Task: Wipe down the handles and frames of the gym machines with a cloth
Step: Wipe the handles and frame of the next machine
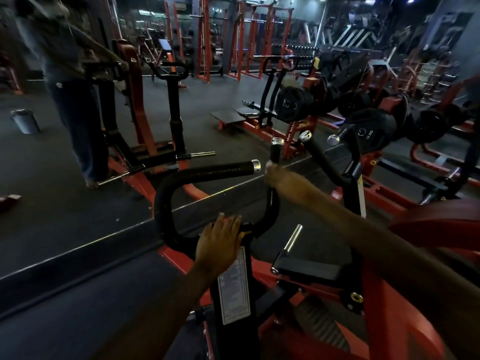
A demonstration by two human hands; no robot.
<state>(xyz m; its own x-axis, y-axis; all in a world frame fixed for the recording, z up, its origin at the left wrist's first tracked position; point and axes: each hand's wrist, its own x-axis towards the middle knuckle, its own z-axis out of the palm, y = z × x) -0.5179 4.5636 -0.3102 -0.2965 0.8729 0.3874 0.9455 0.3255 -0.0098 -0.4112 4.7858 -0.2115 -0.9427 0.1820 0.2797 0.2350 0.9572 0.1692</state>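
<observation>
Looking down from the head view, the left hand [220, 242] lies flat with straight fingers on the black upright post [233, 294] of a red-framed gym machine [389, 320], just above a white label [233, 289] stuck to that post. The right hand [279, 175] reaches further forward and grips the upright black handle [274, 152], its fingers curled round the bar below the silver end cap [277, 141]. Whether a cloth sits inside that grip cannot be told; none shows clearly. A second black handle [215, 170] bends out to the left from the same post and ends in a silver cap just beside the right hand. Further right, another black handle [322, 157] rises at a tilt, and black weight plates [368, 128] hang on red racks behind it. A mirror [78, 165] along the left wall meets the dark floor [65, 307] and reflects a standing person [70, 87] leaning on a matching machine. A small bin [24, 120] shows in the mirror at far left, and red racks [233, 48] fill the dim background
</observation>
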